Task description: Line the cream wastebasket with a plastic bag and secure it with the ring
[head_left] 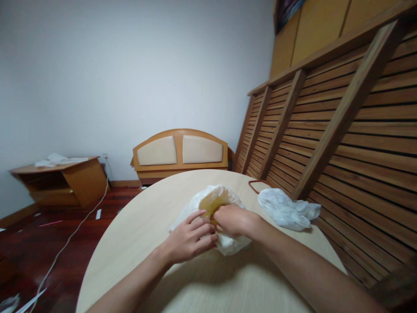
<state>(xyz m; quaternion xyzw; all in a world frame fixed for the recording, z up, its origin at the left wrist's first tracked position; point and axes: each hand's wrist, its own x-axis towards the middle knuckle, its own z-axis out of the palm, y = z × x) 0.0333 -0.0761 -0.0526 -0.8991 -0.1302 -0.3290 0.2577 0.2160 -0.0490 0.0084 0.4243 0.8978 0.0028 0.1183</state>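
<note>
A white plastic bag (192, 206) sits on the round, pale wooden table, its mouth turned towards me and its inside looking yellowish. My left hand (195, 237) holds the near left rim, fingers slightly apart and bent over the edge; its thumb is hidden. Reaching into the mouth from the right, my right hand (231, 219) has its fingers curled inside. The bag hides the fingertips, and what they hold cannot be made out. To the right lies a second, crumpled whitish plastic bag (286, 208), apart from both hands.
Behind that second bag is a reddish-brown loop (256, 186) at the table's (130, 243) edge. A slatted wooden frame (325, 143) leans along the right. Beyond stands a padded headboard (179, 150). At left are a low cabinet (84, 182) and a white cable (70, 238) on the floor.
</note>
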